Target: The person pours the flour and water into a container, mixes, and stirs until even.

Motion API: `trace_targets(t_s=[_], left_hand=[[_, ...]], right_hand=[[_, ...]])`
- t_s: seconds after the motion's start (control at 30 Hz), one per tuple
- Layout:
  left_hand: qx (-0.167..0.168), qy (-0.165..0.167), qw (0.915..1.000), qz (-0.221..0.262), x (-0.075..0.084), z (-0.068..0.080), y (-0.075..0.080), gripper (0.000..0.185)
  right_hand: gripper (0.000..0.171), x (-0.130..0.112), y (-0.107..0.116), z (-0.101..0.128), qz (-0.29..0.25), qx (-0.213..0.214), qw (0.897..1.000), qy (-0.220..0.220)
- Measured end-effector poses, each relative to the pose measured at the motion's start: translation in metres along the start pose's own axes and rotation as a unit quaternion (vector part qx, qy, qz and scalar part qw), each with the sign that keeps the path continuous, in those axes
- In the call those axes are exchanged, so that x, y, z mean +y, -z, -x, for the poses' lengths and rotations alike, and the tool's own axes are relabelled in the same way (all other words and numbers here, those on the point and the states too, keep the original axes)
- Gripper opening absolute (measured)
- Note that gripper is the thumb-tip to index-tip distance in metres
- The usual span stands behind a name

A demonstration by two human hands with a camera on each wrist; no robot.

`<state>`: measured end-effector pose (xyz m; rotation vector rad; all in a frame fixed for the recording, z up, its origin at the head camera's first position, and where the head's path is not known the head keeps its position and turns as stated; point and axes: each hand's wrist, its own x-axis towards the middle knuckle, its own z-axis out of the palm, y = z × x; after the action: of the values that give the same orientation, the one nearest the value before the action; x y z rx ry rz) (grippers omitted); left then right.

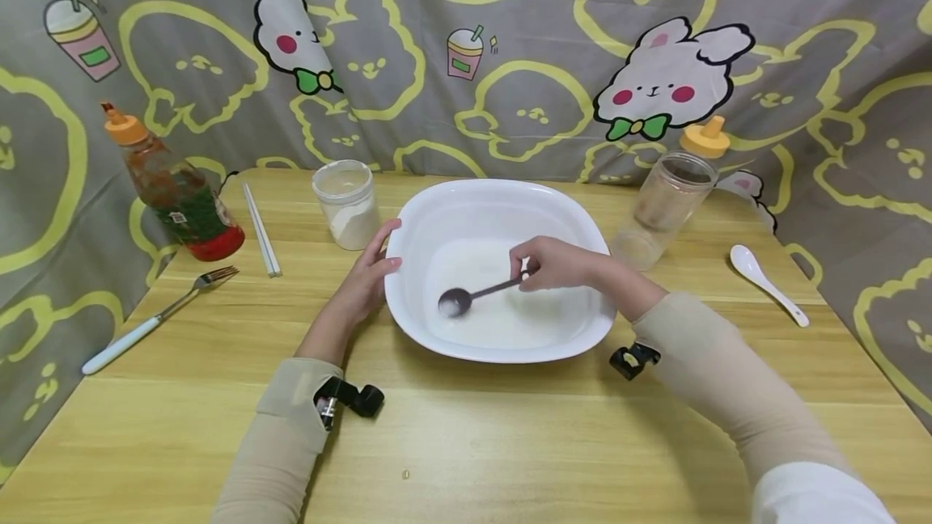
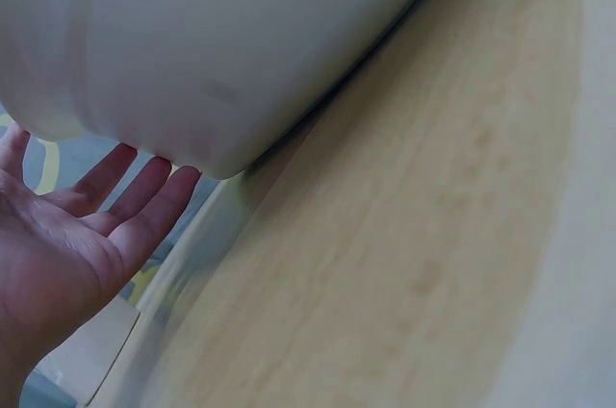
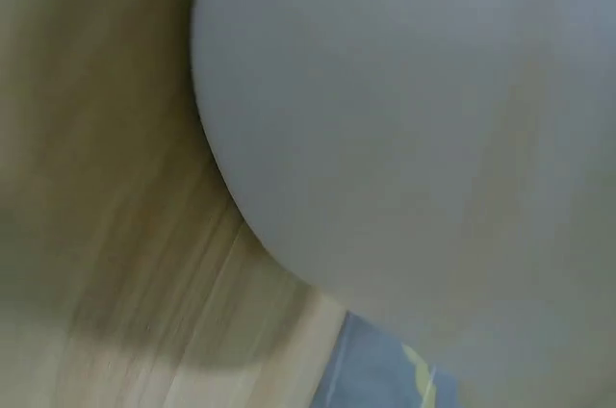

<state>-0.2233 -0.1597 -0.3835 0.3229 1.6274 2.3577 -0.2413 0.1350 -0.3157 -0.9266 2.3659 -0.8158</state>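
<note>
The right hand (image 1: 555, 263) pinches the handle end of a dark spoon (image 1: 476, 295), fingers curled around it. The spoon lies inside the white bowl (image 1: 466, 200); its long axis runs from the hand down and to the left, with the spoon head pointing at the near-left part of the bowl floor. The head carries white powder and rests on or just above the white layer covering the bowl floor; contact cannot be told.

The left hand (image 1: 370, 275) rests against the left outer wall of the bowl with fingers straight and slightly spread; the left wrist view shows the fingers (image 2: 144, 198) laid flat against the bowl (image 2: 221, 42).

The bowl stands at the middle of the desk (image 1: 473, 443). Behind the bowl to its left stands a clear jar of white powder (image 1: 347, 204). Farther left lie white chopsticks (image 1: 260, 229), a fork (image 1: 156, 316) and a sauce bottle (image 1: 175, 184) with an orange cap. Right of the bowl stands a clear jar (image 1: 662, 209), leaning toward the bowl, with an orange-capped bottle (image 1: 705, 138) behind it. A white spoon (image 1: 768, 283) lies farther right.
</note>
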Motion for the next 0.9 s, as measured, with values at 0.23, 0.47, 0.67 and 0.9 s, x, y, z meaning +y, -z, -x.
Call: trace_targets(t_s=[0.23,0.47,0.67,0.9], left_hand=[[0.000,-0.002,1.0000,-0.002,-0.001,-0.001,0.001,0.058],[0.000,-0.002,0.9999,-0.011,-0.001,-0.001,0.001,0.058],[-0.003,-0.009,0.9999,-0.011,-0.002,-0.001,0.002,0.058],[-0.005,-0.012,0.9999,-0.007,-0.003,-0.002,0.001,0.057]], right_hand=[[0.012,-0.008,0.013,0.035,0.070,-0.054,0.996,0.008],[0.018,-0.007,0.051,0.061,0.181,-0.011,0.982,-0.059],[0.013,0.004,0.052,0.046,0.182,0.049,0.980,-0.069],[0.005,0.006,0.029,0.032,0.016,-0.013,0.999,-0.042]])
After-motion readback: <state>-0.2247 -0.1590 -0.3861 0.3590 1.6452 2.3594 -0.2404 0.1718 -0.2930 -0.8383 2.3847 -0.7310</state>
